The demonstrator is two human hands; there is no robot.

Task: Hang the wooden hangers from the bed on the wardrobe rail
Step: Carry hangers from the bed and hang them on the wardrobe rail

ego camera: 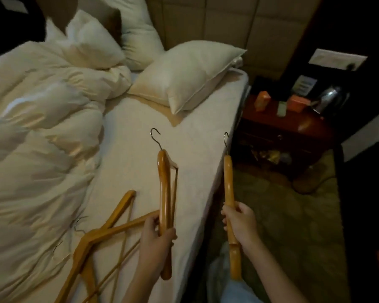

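Note:
My left hand (155, 243) grips a wooden hanger (164, 184) above the bed, its metal hook pointing away from me. My right hand (241, 226) holds a second wooden hanger (228, 178) edge-on beyond the mattress side, hook up and away. More wooden hangers (96, 239) lie crossed in a loose pile on the sheet at the lower left, their hooks near the duvet. No wardrobe rail is in view.
A rumpled white duvet (35, 132) covers the bed's left half; pillows (184, 73) lie by the padded headboard (228, 25). The mattress edge (223, 149) runs diagonally. To the right stand a dark wooden nightstand (293, 130) with small boxes and a kettle (330, 99), and patterned carpet (293, 215).

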